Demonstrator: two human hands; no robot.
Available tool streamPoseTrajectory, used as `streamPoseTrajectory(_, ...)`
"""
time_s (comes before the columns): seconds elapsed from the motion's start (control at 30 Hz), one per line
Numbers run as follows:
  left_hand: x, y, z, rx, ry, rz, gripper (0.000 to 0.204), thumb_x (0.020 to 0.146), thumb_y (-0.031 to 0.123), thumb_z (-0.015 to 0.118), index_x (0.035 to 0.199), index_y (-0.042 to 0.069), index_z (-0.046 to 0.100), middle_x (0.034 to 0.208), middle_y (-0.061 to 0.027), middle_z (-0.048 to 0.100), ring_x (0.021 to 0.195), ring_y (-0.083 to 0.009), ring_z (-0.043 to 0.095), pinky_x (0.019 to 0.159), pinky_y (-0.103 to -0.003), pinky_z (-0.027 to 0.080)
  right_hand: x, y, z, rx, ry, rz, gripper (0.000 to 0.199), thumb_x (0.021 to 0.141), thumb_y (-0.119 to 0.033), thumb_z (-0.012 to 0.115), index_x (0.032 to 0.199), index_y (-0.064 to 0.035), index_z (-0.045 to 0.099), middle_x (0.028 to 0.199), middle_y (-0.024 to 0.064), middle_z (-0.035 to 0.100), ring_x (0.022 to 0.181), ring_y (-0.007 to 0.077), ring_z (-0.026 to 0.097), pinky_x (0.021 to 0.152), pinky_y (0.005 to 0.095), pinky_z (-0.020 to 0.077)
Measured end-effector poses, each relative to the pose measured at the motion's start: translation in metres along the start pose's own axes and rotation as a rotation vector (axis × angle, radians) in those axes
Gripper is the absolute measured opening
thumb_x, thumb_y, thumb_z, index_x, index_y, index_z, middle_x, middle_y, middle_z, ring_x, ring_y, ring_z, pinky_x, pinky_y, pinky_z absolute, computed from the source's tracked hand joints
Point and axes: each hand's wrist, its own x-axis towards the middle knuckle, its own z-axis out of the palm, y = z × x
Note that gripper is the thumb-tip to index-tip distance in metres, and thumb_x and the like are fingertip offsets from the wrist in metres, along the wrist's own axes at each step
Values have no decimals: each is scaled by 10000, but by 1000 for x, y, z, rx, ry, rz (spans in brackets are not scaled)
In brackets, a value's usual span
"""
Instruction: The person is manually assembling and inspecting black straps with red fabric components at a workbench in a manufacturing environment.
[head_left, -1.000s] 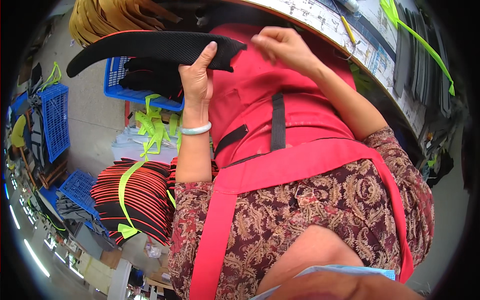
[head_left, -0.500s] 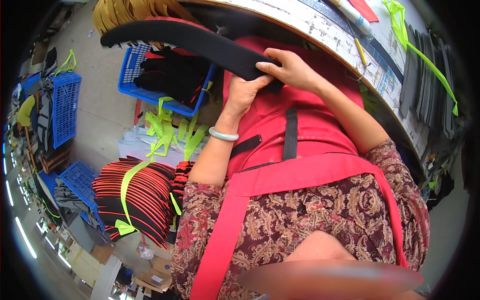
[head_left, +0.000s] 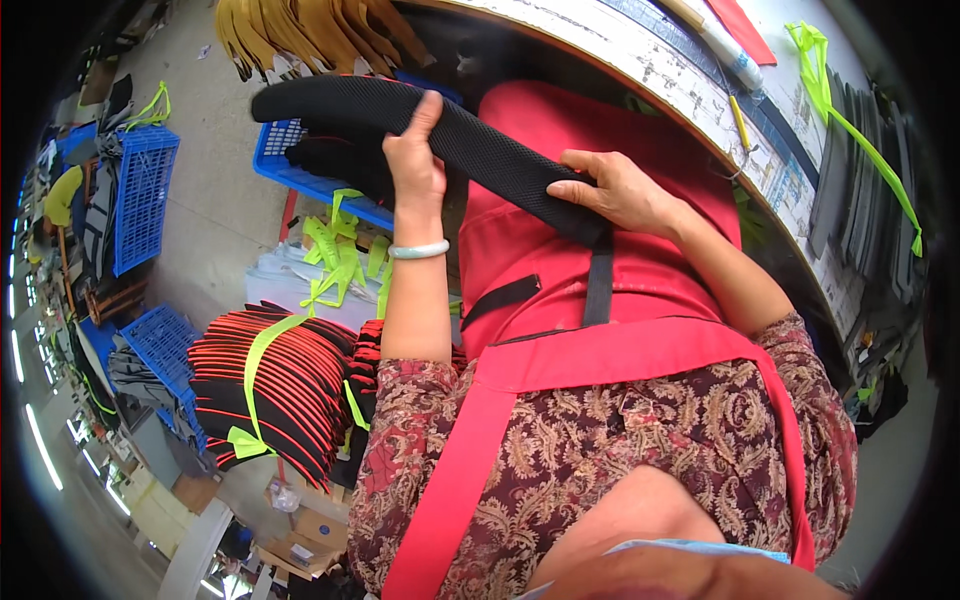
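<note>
In the upper middle of the frame, both hands clasp a long, curved black mesh-textured padded strap (head_left: 470, 150). The left hand (head_left: 415, 170) rises upright on a raised forearm, fingers wrapped round the strap's middle. The right hand (head_left: 620, 190) lies flatter, fingers closed over its lower end above the red apron (head_left: 600, 260). The strap's long axis slants from upper left down to centre right.

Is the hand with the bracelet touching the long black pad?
Touching. The head view shows the left hand wrapped around the long black pad, thumb lying across its top.
</note>
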Motion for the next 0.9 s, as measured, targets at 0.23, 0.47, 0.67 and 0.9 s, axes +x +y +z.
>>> streamPoseTrajectory(0.23,21,20,-14,-106,14,-27,126,831,67,713,931,19,653,824,-72,658,760,-204,650,736,-352,558,-2,-3,0,20,-77,56,394,915,-370,610,996,14,567,756,199,585,686,353,569,646,384,452)
streamPoseTrajectory(0.47,54,65,1,-92,-22,40,164,797,31,744,944,1,677,873,-63,678,737,-184,654,683,-314,561,6,-6,11,-145,-226,80,419,905,-426,600,1066,-39,593,927,223,650,881,391,627,756,432,490)
streamPoseTrajectory(0.67,46,109,31,587,-369,42,254,767,63,781,987,21,660,859,-36,664,729,-143,637,666,-266,531,36,1,-34,-158,138,-327,363,899,-271,642,1164,-30,578,1047,171,650,942,293,645,835,374,493)
streamPoseTrajectory(0.9,-47,37,43,817,-933,-493,301,802,115,739,1066,-12,668,964,-19,676,875,-80,599,798,-259,493,82,-33,-66,198,394,-425,187,938,-181,599,1011,-15,645,873,58,655,845,103,607,788,246,494)
